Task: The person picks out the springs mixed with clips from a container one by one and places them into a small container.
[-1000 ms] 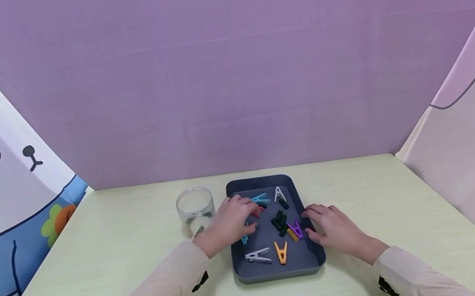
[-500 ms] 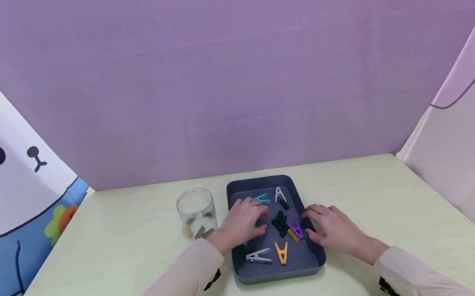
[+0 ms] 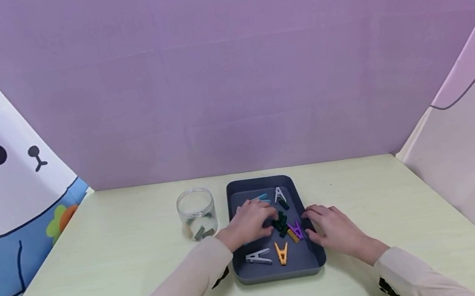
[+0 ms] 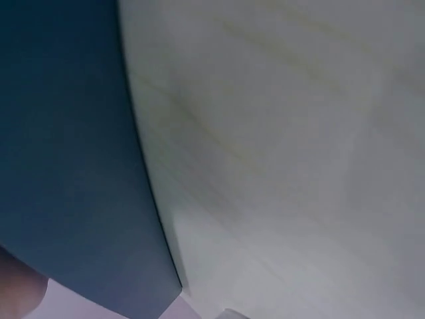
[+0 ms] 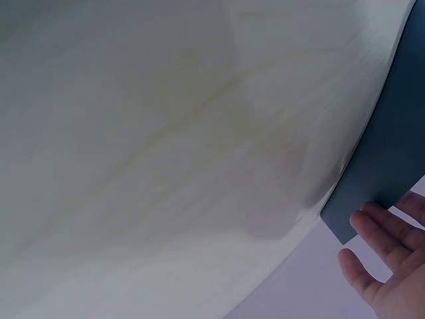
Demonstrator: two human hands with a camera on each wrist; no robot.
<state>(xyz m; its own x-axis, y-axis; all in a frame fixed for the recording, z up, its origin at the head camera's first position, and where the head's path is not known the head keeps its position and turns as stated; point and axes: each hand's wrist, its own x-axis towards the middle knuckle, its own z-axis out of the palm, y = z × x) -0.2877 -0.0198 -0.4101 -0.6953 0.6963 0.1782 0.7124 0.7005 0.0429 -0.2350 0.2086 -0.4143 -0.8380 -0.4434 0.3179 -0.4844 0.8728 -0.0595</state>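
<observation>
A dark grey tray (image 3: 277, 273) holds several plastic clips and small dark green pieces (image 3: 281, 223). My left hand (image 3: 251, 223) hangs over the tray's middle, its fingertips close to the green pieces, thumb apart; whether it touches them is unclear. On the tray's right wall my right hand (image 3: 338, 230) rests its fingertips, with the fingers fairly straight in the right wrist view. Near them are a purple clip (image 3: 296, 231) and an ochre stubby piece (image 3: 292, 235). A yellow-orange clip (image 3: 282, 253) and a grey clip (image 3: 258, 257) lie in front. The left hand covers part of the tray.
Left of the tray stands a clear jar (image 3: 197, 212) with a few greenish pieces and something beige inside. A white clip (image 3: 279, 194) and a partly covered light-blue clip (image 3: 263, 198) lie toward the tray's back. A purple cloth (image 3: 225, 76) hangs behind the pale table (image 3: 121, 272).
My left hand has moved right across the tray, from its left side toward the green pieces. A red thing seen by its fingers earlier no longer shows. The right hand has stayed put.
</observation>
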